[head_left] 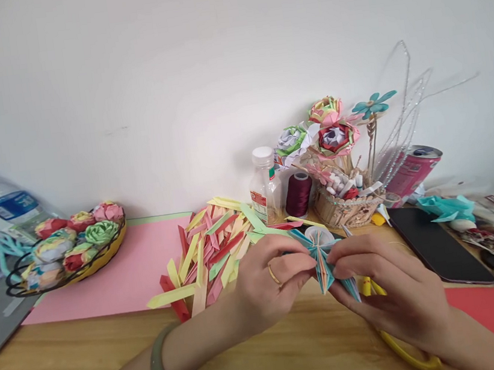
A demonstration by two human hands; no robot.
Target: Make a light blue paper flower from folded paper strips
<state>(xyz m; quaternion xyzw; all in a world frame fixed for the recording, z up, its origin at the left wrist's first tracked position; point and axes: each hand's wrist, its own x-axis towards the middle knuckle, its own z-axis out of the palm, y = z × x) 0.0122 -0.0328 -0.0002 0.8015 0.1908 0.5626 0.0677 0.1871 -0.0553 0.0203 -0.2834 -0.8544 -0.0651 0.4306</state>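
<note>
Between my two hands, above the table, is a folded paper flower (323,269) in blue with pale orange folds, its pointed petals fanning out from a gathered middle. My left hand (278,281) pinches its left side; a gold ring is on one finger and a green bangle on the wrist. On the other side, the fingers of my right hand (382,282) are closed on the flower's right petals. Yellow-handled scissors (403,349) lie partly hidden under my right hand. Left of my left hand spreads a pile of folded paper strips (212,247) in yellow, red, pink and green.
Behind my hands stand a clear bottle (266,185), a dark red thread spool (298,195) and a basket (346,211) with paper flowers. A phone (440,247) and pink can (413,172) are right. A flower basket (116,247) sits left on pink paper (149,270).
</note>
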